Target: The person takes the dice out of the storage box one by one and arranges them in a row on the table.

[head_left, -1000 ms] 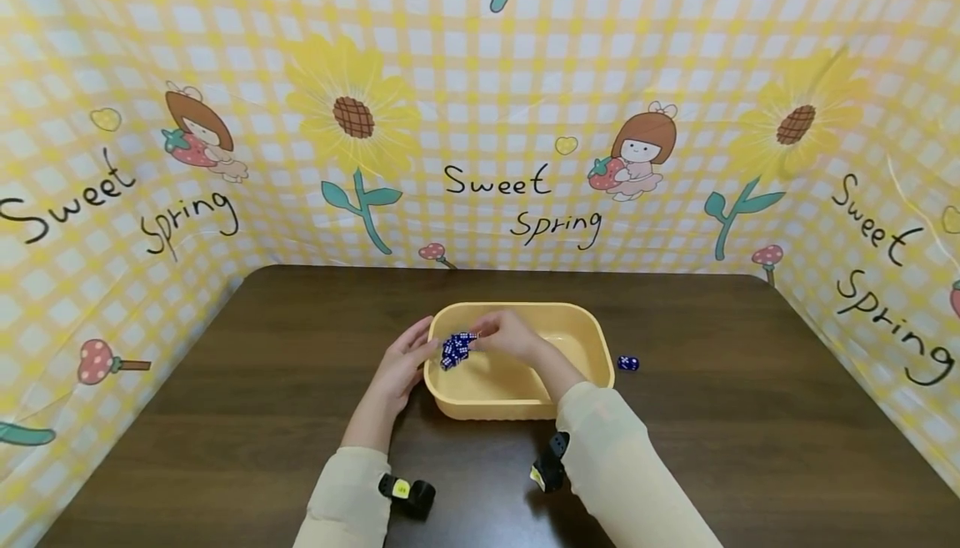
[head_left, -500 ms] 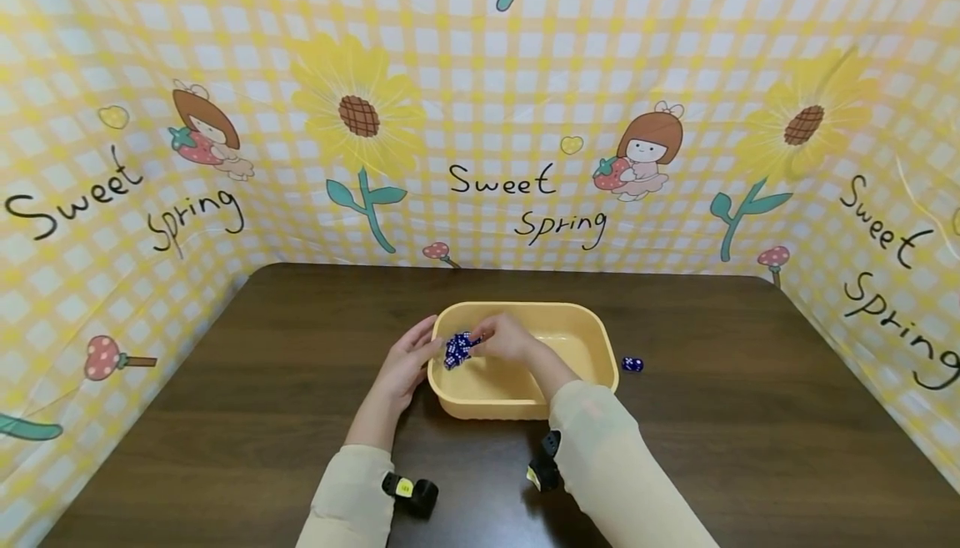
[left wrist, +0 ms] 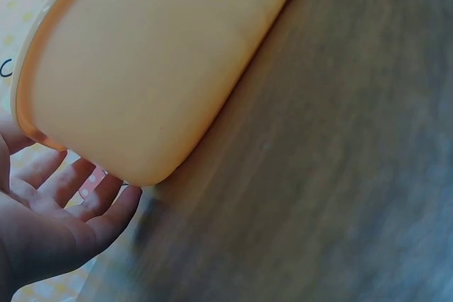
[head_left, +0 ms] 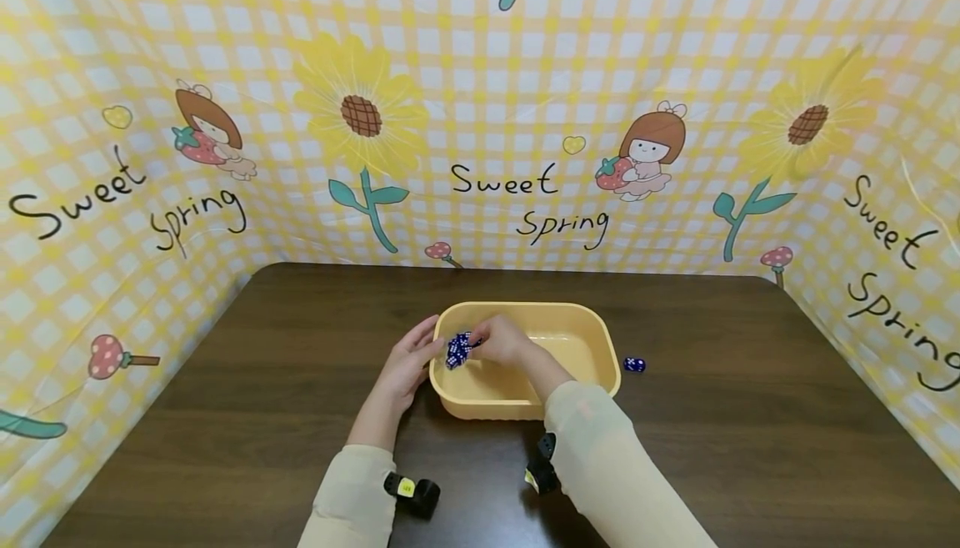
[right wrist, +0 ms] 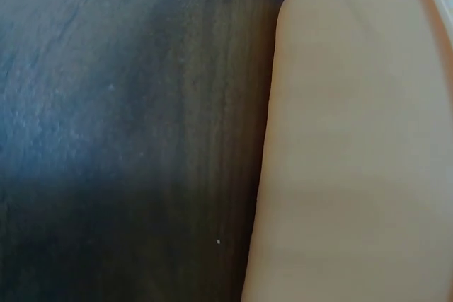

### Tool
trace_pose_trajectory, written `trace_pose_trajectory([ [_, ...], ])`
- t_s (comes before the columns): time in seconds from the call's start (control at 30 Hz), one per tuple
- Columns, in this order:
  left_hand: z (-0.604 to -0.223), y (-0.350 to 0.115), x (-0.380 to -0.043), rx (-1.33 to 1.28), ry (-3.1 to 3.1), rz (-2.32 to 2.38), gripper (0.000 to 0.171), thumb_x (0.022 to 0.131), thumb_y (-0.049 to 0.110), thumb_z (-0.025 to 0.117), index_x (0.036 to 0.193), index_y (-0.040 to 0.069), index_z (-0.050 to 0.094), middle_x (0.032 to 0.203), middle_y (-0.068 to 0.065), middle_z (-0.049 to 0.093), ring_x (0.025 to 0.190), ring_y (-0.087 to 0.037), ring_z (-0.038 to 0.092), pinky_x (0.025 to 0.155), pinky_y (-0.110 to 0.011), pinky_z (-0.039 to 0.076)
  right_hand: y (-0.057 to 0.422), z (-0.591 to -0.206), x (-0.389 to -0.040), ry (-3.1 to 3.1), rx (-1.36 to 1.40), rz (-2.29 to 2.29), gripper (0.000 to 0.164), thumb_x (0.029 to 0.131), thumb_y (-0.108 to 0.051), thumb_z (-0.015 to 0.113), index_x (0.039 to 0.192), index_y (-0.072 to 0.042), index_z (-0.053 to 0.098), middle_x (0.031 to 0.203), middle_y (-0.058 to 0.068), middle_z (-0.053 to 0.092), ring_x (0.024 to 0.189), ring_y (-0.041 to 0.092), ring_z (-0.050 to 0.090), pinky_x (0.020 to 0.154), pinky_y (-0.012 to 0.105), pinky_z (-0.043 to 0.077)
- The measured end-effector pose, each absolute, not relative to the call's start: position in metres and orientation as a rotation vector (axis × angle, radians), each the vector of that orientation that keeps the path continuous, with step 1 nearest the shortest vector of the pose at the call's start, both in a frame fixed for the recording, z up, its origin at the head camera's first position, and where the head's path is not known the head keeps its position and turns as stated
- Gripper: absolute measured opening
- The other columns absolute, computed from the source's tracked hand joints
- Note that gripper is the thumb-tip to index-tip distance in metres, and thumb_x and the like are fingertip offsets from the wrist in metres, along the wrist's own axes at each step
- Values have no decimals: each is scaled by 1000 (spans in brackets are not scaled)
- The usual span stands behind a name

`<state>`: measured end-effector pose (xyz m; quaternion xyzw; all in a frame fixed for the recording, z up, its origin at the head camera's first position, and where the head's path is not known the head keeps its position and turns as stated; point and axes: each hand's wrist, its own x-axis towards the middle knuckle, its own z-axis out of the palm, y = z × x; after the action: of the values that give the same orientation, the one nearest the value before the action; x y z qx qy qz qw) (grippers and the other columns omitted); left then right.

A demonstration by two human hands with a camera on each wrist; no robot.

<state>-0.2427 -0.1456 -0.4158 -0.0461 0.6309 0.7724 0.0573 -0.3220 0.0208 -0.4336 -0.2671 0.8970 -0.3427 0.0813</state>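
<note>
A pale yellow plastic basin (head_left: 487, 409) stands on the table in the head view. Its left end is held by my left hand (head_left: 403, 371), thumb over the rim and fingers along the outer wall. In the left wrist view those fingers (left wrist: 113, 217) touch the basin's underside corner. Inside, a heap of dark blue dice (head_left: 457, 353) with white pips lies at the left end. My right hand (head_left: 504, 339) reaches in over the front rim, its bent fingertips pinching at the heap's right side. The basin's wall (right wrist: 354, 139) hides that hand in the right wrist view.
Two blue dice (head_left: 634, 364) lie side by side on the table, just right of the basin. A dark wooden table (head_left: 247, 398) extends all round. A yellow checked cloth (head_left: 480, 98) rises behind and along both sides.
The right fingers have shifted slightly within the dice heap, and the right forearm has moved a little left. The left hand keeps its place on the basin. The head view has turned slightly.
</note>
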Motion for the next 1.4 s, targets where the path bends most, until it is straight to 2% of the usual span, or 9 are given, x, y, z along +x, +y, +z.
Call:
trace_pose_trajectory([
  [0.07, -416, -146, -243, -138, 1911, 2344, 46, 87, 6, 49, 131, 10, 36, 131, -12, 37, 112, -25, 39, 86, -43, 34, 20, -426, -316, 2676, -773, -1023, 16, 68, -16, 72, 81, -7, 68, 76, -1, 62, 66, 11, 52, 59, 23, 41],
  [0.1, -416, -146, -243, -139, 1913, 2342, 46, 87, 6, 49, 131, 10, 36, 131, -12, 37, 112, -25, 39, 86, -43, 34, 18, -406, -300, 2689, -731, -985, 16, 68, -10, 71, 82, -4, 67, 76, 1, 62, 66, 13, 52, 59, 24, 42],
  [0.2, -416, -146, -243, -149, 1910, 2343, 45, 87, 7, 49, 130, 12, 37, 131, -11, 37, 112, -24, 39, 87, -43, 34, 17, -399, -292, 2734, -740, -927, 14, 70, -10, 69, 82, -3, 66, 76, 1, 62, 65, 12, 50, 59, 22, 40],
  [0.5, -416, -146, -243, -130, 1918, 2344, 46, 87, 6, 49, 131, 10, 37, 131, -12, 36, 113, -25, 38, 87, -43, 33, 14, -397, -290, 2761, -712, -876, 14, 71, -10, 68, 83, -4, 66, 73, -1, 61, 64, 10, 49, 60, 21, 39],
  [0.73, -418, -147, -243, -118, 1915, 2344, 46, 87, 6, 49, 131, 9, 36, 132, -13, 36, 114, -25, 37, 88, -44, 33, 14, -397, -288, 2756, -759, -856, 10, 69, -10, 70, 76, -5, 64, 66, -2, 58, 62, 10, 48, 58, 21, 38],
  [1.2, -418, -146, -246, -142, 1920, 2343, 47, 86, 8, 51, 131, 12, 37, 131, -10, 37, 113, -23, 38, 86, -42, 35, 14, -395, -285, 2810, -849, -654, 10, 70, -12, 69, 79, -8, 65, 67, -5, 57, 63, 10, 48, 60, 22, 39],
  [1.4, -419, -147, -245, -125, 1917, 2341, 48, 86, 7, 49, 132, 9, 34, 132, -12, 35, 113, -24, 38, 87, -43, 34, 15, -398, -286, 2823, -867, -624, 9, 71, -13, 69, 79, -9, 66, 67, -5, 58, 62, 10, 48, 59, 23, 39],
])
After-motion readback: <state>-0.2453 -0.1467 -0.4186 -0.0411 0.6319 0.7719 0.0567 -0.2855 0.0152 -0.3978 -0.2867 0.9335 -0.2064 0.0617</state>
